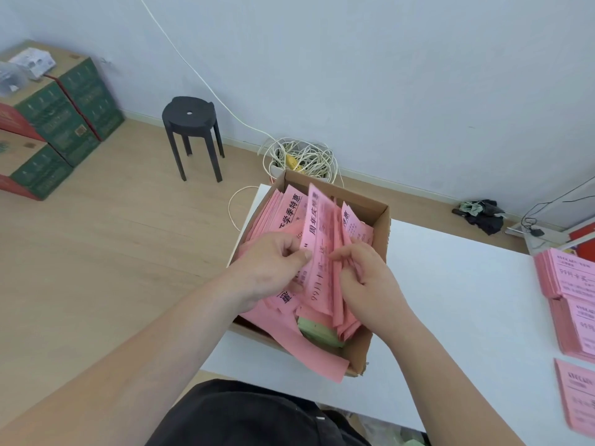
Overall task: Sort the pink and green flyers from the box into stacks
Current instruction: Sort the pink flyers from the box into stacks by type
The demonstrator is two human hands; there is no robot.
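A cardboard box [379, 217] stands on the left end of the white table [450, 300], filled with loose pink flyers [283, 207]. A few green flyers [317, 331] show low in the box under the pink ones. Both hands are inside the box. My left hand [270, 262] pinches a pink flyer [317, 226] with black print, standing on edge. My right hand [363, 272] has its fingers curled round a bunch of upright pink flyers beside it. Sorted pink stacks [570, 284] lie at the table's right edge.
Another pink stack [576, 391] lies at the near right. A pink sheet [318, 355] hangs over the box's near rim. On the floor stand a black stool [191, 127], green cartons [58, 123] at left and a tangle of white cable [302, 156] behind the box.
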